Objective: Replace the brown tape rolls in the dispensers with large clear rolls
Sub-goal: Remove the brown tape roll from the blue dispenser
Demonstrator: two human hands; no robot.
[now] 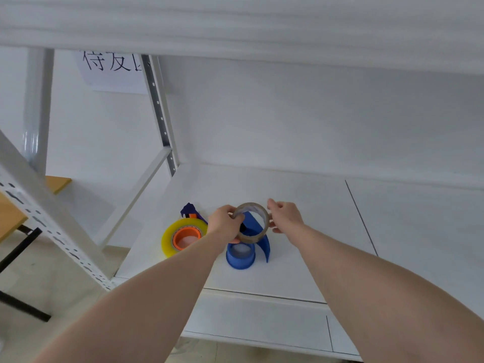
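A thin brown tape roll (264, 218) hangs just above a blue dispenser (242, 255) that lies on the white shelf (301, 231). My left hand (225, 224) grips the roll's left rim. My right hand (284, 216) is at the roll's right rim, fingers spread; whether it touches the roll I cannot tell. The dispenser's blue hub is bare below the roll. To the left lies a large clear, yellowish roll (174, 237) on an orange hub (186, 236) of a second, dark blue dispenser (190, 209).
A perforated white upright (159, 113) stands at the shelf's back left corner, and a slanted white beam (52, 221) crosses the left foreground. A shelf board (262, 30) hangs overhead. A wooden table (15, 213) stands at far left. A paper sign (110, 66) hangs on the wall.
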